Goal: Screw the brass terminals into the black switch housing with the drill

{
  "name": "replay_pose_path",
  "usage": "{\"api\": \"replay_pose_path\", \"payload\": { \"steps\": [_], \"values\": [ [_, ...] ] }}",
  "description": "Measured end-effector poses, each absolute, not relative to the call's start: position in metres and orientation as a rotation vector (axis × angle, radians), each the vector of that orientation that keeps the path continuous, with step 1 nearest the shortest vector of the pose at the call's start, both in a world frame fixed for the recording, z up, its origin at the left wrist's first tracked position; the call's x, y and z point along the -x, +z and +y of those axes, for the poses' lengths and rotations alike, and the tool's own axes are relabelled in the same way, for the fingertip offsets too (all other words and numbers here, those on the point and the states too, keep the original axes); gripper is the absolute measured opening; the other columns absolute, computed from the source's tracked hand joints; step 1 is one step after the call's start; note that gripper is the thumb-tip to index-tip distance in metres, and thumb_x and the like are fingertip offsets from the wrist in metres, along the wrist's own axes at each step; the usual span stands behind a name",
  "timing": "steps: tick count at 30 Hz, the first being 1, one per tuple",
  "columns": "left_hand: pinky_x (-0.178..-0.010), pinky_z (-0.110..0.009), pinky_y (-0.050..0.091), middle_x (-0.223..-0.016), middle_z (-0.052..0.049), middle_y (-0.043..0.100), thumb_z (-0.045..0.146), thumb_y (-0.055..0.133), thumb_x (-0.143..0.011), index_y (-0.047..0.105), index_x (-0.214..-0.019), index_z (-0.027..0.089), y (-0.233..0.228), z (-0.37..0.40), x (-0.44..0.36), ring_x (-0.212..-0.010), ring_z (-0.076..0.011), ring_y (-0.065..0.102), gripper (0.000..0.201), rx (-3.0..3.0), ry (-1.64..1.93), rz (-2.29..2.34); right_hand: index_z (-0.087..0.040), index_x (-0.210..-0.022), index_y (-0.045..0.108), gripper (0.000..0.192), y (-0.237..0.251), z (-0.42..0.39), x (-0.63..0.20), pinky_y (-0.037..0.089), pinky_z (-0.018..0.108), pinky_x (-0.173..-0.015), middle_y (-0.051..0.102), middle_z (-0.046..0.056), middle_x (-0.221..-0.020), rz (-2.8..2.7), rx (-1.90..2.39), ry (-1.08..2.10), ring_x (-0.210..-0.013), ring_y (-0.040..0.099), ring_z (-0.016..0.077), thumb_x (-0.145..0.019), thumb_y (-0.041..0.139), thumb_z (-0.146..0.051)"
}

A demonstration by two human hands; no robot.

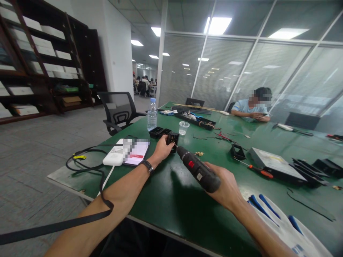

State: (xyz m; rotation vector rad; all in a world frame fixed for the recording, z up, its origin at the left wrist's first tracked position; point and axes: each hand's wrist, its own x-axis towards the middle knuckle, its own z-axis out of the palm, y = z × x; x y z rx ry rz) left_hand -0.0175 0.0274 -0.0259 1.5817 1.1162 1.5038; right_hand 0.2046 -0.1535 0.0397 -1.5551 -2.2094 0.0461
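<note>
My left hand (162, 147) grips a small black plastic part (173, 137) standing on the green table (171, 200). My right hand (223, 185) holds a black electric screwdriver (197, 168) with a red switch. Its bit points up and left and meets the black part right beside my left fingers. A dark watch sits on my left wrist. More black parts (160, 132) lie just behind the held one.
A phone (136, 152) and a white power bank (114, 155) lie to the left, with a black cable over the table edge. Behind them stand a water bottle (152, 114) and a plastic cup (183, 127). An orange-handled screwdriver (258, 171), a metal box (273, 165) and black trays lie right. A person sits at the far side.
</note>
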Motion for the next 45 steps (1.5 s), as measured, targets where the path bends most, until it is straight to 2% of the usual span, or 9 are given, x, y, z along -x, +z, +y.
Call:
{"api": "replay_pose_path", "payload": {
  "steps": [4, 9, 15, 23, 26, 36, 45],
  "values": [
    [-0.095, -0.039, 0.050, -0.110, -0.011, 0.070, 0.021, 0.068, -0.077, 0.061, -0.103, 0.017, -0.028, 0.027, 0.015, -0.103, -0.0224, 0.065, 0.027, -1.587, 1.503, 1.074, -0.022, -0.110, 0.063, 0.033, 0.034, -0.162, -0.202, 0.039, 0.030, -0.066, 0.071, 0.005, -0.093, -2.283, 1.580, -0.059, -0.082, 0.066, 0.0232, -0.080, 0.058, -0.034],
    [-0.094, -0.040, 0.051, -0.108, -0.011, 0.070, 0.023, 0.068, -0.078, 0.061, -0.101, 0.017, -0.027, 0.024, 0.016, -0.100, -0.0223, 0.066, 0.025, -1.572, 1.486, 1.057, -0.018, -0.122, 0.060, 0.045, 0.023, -0.163, -0.201, 0.040, 0.034, -0.074, 0.070, 0.010, -0.102, -2.339, 1.620, -0.192, -0.090, 0.065, 0.0267, -0.080, 0.060, -0.032],
    [-0.097, -0.040, 0.049, -0.107, -0.010, 0.070, 0.020, 0.071, -0.075, 0.061, -0.101, 0.017, -0.024, 0.023, 0.016, -0.101, -0.0214, 0.066, 0.028, -1.560, 1.497, 1.026, -0.018, -0.128, 0.056, 0.046, 0.019, -0.163, -0.198, 0.038, 0.034, -0.075, 0.069, 0.009, -0.102, -2.397, 1.650, -0.332, -0.088, 0.063, 0.0257, -0.086, 0.057, -0.034],
    [-0.100, -0.041, 0.047, -0.111, -0.010, 0.069, 0.019, 0.071, -0.073, 0.061, -0.104, 0.017, -0.028, 0.027, 0.020, -0.104, -0.0214, 0.065, 0.032, -1.602, 1.486, 1.016, -0.017, -0.122, 0.056, 0.035, 0.017, -0.163, -0.191, 0.035, 0.033, -0.073, 0.068, 0.009, -0.100, -2.470, 1.669, -0.457, -0.086, 0.061, 0.0221, -0.087, 0.054, -0.020],
    [-0.098, -0.041, 0.048, -0.110, -0.010, 0.069, 0.020, 0.070, -0.074, 0.060, -0.105, 0.018, -0.027, 0.027, 0.021, -0.104, -0.0221, 0.065, 0.032, -1.628, 1.467, 1.060, -0.018, -0.115, 0.058, 0.027, 0.017, -0.163, -0.190, 0.035, 0.034, -0.073, 0.068, 0.009, -0.099, -2.486, 1.666, -0.479, -0.085, 0.061, 0.0221, -0.088, 0.052, -0.020],
    [-0.095, -0.038, 0.049, -0.110, -0.010, 0.071, 0.021, 0.071, -0.073, 0.061, -0.107, 0.015, -0.029, 0.034, 0.023, -0.099, -0.0208, 0.066, 0.036, -1.545, 1.471, 1.076, -0.019, -0.115, 0.056, 0.024, 0.015, -0.164, -0.189, 0.034, 0.034, -0.072, 0.068, 0.008, -0.100, -2.455, 1.714, -0.487, -0.087, 0.062, 0.0223, -0.095, 0.045, -0.021],
    [-0.093, -0.035, 0.050, -0.108, -0.010, 0.070, 0.018, 0.071, -0.072, 0.062, -0.106, 0.014, -0.030, 0.034, 0.023, -0.099, -0.0202, 0.066, 0.036, -1.604, 1.469, 1.037, -0.020, -0.108, 0.056, 0.022, 0.014, -0.163, -0.191, 0.032, 0.035, -0.071, 0.067, 0.006, -0.095, -2.484, 1.713, -0.495, -0.085, 0.061, 0.0231, -0.085, 0.055, -0.019]
  ]
}}
